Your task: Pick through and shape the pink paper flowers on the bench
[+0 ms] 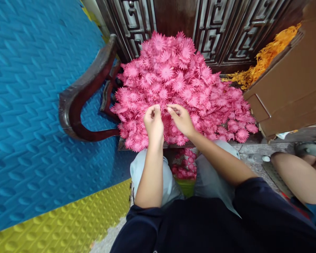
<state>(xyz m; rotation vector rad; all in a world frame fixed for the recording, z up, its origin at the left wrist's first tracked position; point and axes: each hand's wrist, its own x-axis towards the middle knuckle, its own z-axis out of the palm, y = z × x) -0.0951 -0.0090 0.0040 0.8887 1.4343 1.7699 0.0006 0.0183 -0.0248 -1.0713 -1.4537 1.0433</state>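
A large heap of pink artificial flowers [166, 73] with pointed petals lies on a dark wooden bench, piled against its carved back. Over the front of this heap, my left hand [154, 119] is closed, thumb and forefinger pinched and pointing away from me. My right hand [181, 118] is just beside it, its thumb and fingertips also pinched together. The fingertips of both hands are a small gap apart. Whatever they pinch is too small to make out against the pink petals.
A curved wooden armrest [72, 102] stands left of the heap, before a blue foam mat [28, 116] with a yellow mat [68, 214]. At right are a cardboard box [292, 77], orange flowers [265, 59] and another person's leg [296, 175]. More pink flowers [184, 163] lie between my knees.
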